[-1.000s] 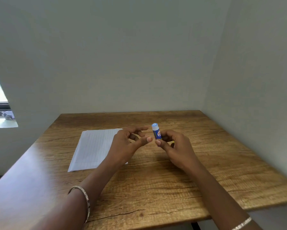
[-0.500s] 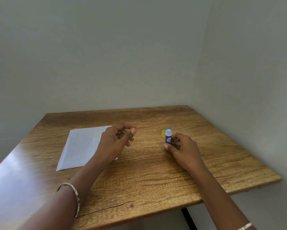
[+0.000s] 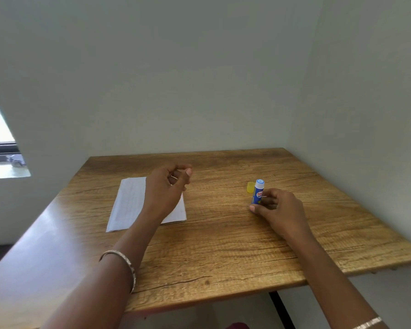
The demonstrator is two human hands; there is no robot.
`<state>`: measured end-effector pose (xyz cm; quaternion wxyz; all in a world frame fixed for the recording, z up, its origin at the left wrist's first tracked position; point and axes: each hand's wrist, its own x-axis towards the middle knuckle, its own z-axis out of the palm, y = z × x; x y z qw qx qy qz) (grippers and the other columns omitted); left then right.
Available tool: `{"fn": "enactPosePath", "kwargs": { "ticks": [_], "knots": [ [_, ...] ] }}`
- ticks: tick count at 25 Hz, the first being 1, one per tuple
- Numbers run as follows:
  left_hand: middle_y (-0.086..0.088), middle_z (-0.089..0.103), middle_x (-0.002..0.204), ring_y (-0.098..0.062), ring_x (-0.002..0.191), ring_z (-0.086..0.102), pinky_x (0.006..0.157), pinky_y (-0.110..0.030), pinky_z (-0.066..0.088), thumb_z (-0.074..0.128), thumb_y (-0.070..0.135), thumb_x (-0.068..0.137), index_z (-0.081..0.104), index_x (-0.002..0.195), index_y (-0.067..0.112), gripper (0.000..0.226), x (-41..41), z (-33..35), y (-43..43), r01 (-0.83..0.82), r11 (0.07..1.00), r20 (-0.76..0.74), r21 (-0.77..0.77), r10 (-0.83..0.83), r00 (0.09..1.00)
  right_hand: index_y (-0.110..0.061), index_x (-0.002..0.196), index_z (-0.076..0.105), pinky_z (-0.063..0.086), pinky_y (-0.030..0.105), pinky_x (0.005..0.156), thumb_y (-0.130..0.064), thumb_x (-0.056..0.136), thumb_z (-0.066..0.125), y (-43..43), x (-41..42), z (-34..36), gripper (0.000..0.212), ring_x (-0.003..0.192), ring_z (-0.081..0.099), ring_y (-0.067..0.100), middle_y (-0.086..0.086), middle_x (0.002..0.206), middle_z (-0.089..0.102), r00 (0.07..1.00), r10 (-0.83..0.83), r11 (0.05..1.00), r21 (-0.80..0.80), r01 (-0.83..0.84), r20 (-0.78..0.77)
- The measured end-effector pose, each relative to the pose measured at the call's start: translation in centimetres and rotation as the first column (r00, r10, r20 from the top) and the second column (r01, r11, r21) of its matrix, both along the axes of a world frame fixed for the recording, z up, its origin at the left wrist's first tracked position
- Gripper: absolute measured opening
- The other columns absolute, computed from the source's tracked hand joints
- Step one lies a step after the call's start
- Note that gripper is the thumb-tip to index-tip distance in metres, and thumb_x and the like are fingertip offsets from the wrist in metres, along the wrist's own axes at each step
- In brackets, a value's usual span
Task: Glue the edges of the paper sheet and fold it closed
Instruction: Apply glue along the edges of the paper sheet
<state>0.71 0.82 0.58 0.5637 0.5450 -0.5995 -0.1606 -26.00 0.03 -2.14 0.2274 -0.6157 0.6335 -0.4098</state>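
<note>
A white lined paper sheet (image 3: 128, 204) lies flat on the wooden table (image 3: 223, 245), left of centre. My left hand (image 3: 166, 188) hovers over the sheet's right part with fingers loosely curled, holding nothing. A blue glue stick (image 3: 257, 192) stands upright on the table at the right, uncapped, with my right hand (image 3: 279, 211) gripping its lower half. Its yellow cap (image 3: 250, 187) sits on the table just left of and behind the stick.
Walls close off the table at the back and on the right. A window sill (image 3: 7, 167) is at the far left. The table's front edge runs close to my forearms.
My hands have moved apart. The right hand carried the glue stick to the right and stood it on the table beside the yellow cap; the left hand drew back over the paper.
</note>
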Motion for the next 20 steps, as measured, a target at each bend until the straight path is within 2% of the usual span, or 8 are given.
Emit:
{"fn": "enactPosePath", "kwargs": {
  "ticks": [2, 4, 7, 9, 12, 15, 18, 20],
  "knots": [
    [0.009, 0.073, 0.078, -0.011, 0.072, 0.069, 0.071, -0.031, 0.057, 0.065, 0.028, 0.094, 0.074, 0.098, 0.024, 0.011, 1.4, 0.2, 0.1, -0.146, 0.988, 0.029, -0.055, 0.148, 0.989, -0.013, 0.114, 0.07, 0.044, 0.014, 0.066, -0.023, 0.074, 0.088, 1.4, 0.3, 0.3, 0.044, 0.089, 0.071, 0.012, 0.002, 0.1, 0.076, 0.995, -0.089, 0.996, -0.024, 0.091, 0.05],
    [0.01, 0.07, 0.08, -0.012, 0.075, 0.066, 0.068, -0.03, 0.05, 0.063, 0.025, 0.094, 0.074, 0.096, 0.021, 0.012, 2.9, 0.5, 0.4, -0.318, 0.945, 0.094, -0.073, 0.324, 0.941, -0.013, 0.103, 0.07, 0.043, 0.019, 0.064, -0.018, 0.079, 0.08, 3.5, 1.4, 0.7, 0.027, 0.086, 0.07, 0.014, -0.001, 0.093, 0.074, 0.977, -0.199, 0.961, -0.182, 0.209, 0.072],
    [0.006, 0.072, 0.093, -0.018, 0.089, 0.065, 0.075, -0.032, 0.044, 0.06, 0.024, 0.093, 0.074, 0.097, 0.02, 0.015, 5.0, -0.2, 1.0, -0.507, 0.862, 0.249, -0.001, 0.491, 0.834, -0.017, 0.088, 0.068, 0.042, 0.016, 0.064, -0.013, 0.085, 0.072, 5.8, 5.0, 1.9, 0.006, 0.075, 0.064, 0.006, -0.008, 0.081, 0.068, 0.994, -0.11, 0.917, -0.388, 0.093, -0.022],
    [0.003, 0.072, 0.109, -0.025, 0.107, 0.063, 0.092, -0.043, 0.044, 0.062, 0.033, 0.091, 0.072, 0.1, 0.026, 0.015, 6.2, -0.9, 1.1, -0.547, 0.833, 0.377, 0.078, 0.484, 0.79, -0.02, 0.084, 0.071, 0.046, 0.018, 0.064, -0.021, 0.088, 0.072, 5.3, 7.8, 2.7, 0.004, 0.072, 0.063, 0.001, -0.012, 0.077, 0.068, 0.995, 0.079, 0.956, -0.278, -0.092, -0.057],
    [0.0, 0.056, 0.14, -0.029, 0.134, 0.046, 0.106, -0.052, 0.029, 0.062, 0.055, 0.086, 0.065, 0.116, 0.034, 0.036, 6.7, -1.4, 1.4, -0.532, 0.793, 0.543, 0.297, 0.319, 0.777, -0.019, 0.087, 0.073, 0.049, 0.021, 0.066, -0.034, 0.091, 0.071, 2.9, 11.6, 3.4, 0.016, 0.076, 0.064, 0.005, -0.012, 0.079, 0.067, 0.967, 0.253, 0.967, -0.029, -0.254, -0.042],
    [-0.002, 0.039, 0.153, -0.034, 0.143, 0.031, 0.109, -0.055, 0.024, 0.059, 0.069, 0.081, 0.054, 0.132, 0.038, 0.06, 6.6, -1.5, 1.4, -0.517, 0.761, 0.646, 0.391, 0.173, 0.744, -0.008, 0.087, 0.073, 0.052, 0.033, 0.07, -0.043, 0.088, 0.073, 0.3, 14.9, 2.9, 0.035, 0.083, 0.07, 0.023, 0.003, 0.086, 0.074, 0.964, 0.261, 0.961, 0.11, -0.255, -0.048],
    [-0.004, 0.03, 0.158, -0.038, 0.146, 0.023, 0.111, -0.058, 0.021, 0.056, 0.074, 0.079, 0.041, 0.143, 0.04, 0.074, 6.6, -1.6, 1.2, -0.512, 0.752, 0.679, 0.415, 0.118, 0.725, -0.007, 0.096, 0.072, 0.048, 0.032, 0.06, -0.048, 0.07, 0.086, -2.2, 17.1, 1.6, 0.051, 0.086, 0.071, 0.025, 0.01, 0.096, 0.075, 0.973, 0.212, 0.967, 0.162, -0.195, -0.092],
    [-0.006, 0.028, 0.159, -0.038, 0.146, 0.024, 0.112, -0.059, 0.02, 0.054, 0.075, 0.08, 0.032, 0.149, 0.038, 0.081, 6.6, -1.6, 1.2, -0.508, 0.751, 0.684, 0.421, 0.104, 0.722, -0.009, 0.102, 0.069, 0.054, 0.034, 0.065, -0.043, 0.061, 0.092, -3.2, 17.6, 1.2, 0.058, 0.095, 0.069, 0.025, 0.007, 0.103, 0.072, 0.981, 0.178, 0.968, 0.195, -0.161, -0.074]
  ]
}}
